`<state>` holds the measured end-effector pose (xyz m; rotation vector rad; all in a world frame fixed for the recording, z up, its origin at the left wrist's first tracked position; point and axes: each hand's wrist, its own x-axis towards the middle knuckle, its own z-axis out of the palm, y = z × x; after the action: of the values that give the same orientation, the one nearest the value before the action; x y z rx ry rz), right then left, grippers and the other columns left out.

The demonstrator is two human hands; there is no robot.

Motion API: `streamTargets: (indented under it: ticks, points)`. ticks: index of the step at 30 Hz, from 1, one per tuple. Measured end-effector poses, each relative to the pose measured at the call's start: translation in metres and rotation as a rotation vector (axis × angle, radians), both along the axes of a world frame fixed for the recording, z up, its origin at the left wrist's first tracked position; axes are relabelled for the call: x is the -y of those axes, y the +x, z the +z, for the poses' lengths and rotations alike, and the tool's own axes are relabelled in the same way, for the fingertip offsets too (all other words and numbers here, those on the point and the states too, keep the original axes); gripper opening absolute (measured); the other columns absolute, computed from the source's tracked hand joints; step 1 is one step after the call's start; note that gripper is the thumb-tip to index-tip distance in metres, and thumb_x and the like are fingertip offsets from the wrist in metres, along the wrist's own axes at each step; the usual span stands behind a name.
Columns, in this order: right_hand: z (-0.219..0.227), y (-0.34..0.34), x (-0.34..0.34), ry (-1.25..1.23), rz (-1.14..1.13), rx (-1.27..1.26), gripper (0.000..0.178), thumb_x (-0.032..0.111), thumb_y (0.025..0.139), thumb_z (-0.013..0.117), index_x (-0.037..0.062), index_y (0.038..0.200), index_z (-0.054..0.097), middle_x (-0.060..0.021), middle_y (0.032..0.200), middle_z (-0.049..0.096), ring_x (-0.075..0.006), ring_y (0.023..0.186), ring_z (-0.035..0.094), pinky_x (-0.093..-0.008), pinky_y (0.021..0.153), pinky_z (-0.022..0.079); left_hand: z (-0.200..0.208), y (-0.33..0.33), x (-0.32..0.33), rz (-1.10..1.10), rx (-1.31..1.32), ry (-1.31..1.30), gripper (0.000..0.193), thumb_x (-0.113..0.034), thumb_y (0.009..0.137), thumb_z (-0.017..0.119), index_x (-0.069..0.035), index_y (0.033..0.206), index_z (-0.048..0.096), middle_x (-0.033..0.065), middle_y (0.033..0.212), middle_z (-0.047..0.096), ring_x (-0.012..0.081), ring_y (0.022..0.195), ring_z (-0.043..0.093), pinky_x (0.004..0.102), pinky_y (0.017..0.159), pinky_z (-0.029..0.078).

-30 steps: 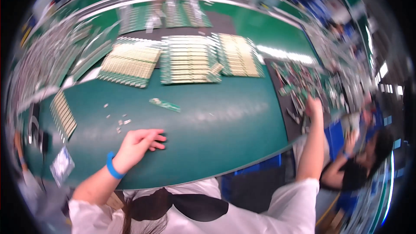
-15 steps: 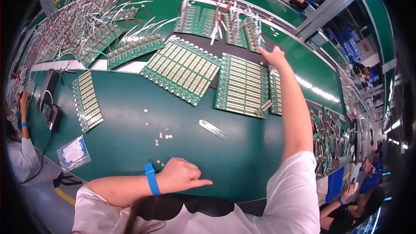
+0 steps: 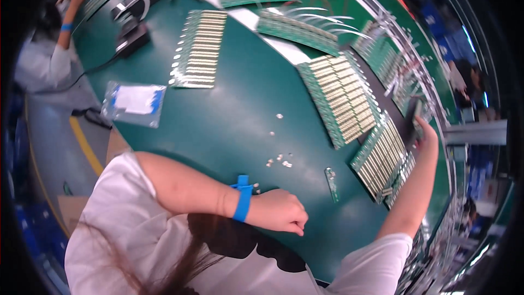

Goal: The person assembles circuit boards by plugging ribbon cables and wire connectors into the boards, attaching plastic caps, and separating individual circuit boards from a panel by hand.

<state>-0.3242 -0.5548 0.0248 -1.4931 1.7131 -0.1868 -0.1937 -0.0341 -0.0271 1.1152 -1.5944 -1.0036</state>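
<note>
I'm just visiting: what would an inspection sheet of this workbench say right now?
Surface: green table, mostly bare in the middle.
Job's things: panels of circuit boards fanned along the far edge; one single narrow board lying apart.
Clutter: small loose white bits; clear plastic bag at the table edge.
Hands: left hand loosely curled, resting on the table, blue wristband; right hand reaching to the far boards, grip unclear.
Cables: black cord running off a dark device.
Surroundings: another person seated alongside.
</note>
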Motion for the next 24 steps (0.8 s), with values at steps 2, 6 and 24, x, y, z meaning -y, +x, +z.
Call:
streamTargets:
  ticks: [2,6,24]
  points:
    - [0.018,-0.031,0.018,0.185,-0.310,0.154,0.045,0.051,0.058,0.077,0.0130,0.072,0.058,-0.0032,0.062,0.053,-0.0157,0.049,0.046,-0.0273,0.043,0.030,0.004,0.001,-0.001,-0.086,0.128,0.009,0.032,-0.033,0.082,0.061,-0.007,0.065,0.055,0.0040,0.064,0.058,0.0235,0.057,0.056,0.0347,0.049,0.042]
    - [0.039,-0.068,0.000,0.179,-0.403,0.495,0.045,0.051,0.061,0.075,0.0116,0.065,0.054,-0.0040,0.059,0.054,-0.0163,0.049,0.050,-0.0253,0.040,0.034,0.006,-0.004,-0.005,-0.022,0.170,-0.011,0.050,-0.038,0.082,0.060,-0.005,0.050,0.042,0.0057,0.050,0.048,0.0263,0.047,0.048,0.0366,0.044,0.035]
    - [-0.001,-0.006,-0.506,-0.160,0.173,0.866,0.065,0.004,0.073,0.070,-0.0016,0.125,0.032,-0.0097,0.113,0.050,-0.0154,0.102,0.051,-0.0300,0.088,0.043,0.034,0.002,-0.001,-0.042,-1.103,0.381,0.069,-0.056,0.090,0.031,-0.002,0.134,0.030,0.0163,0.130,0.044,0.0273,0.118,0.045,0.0419,0.101,0.034]
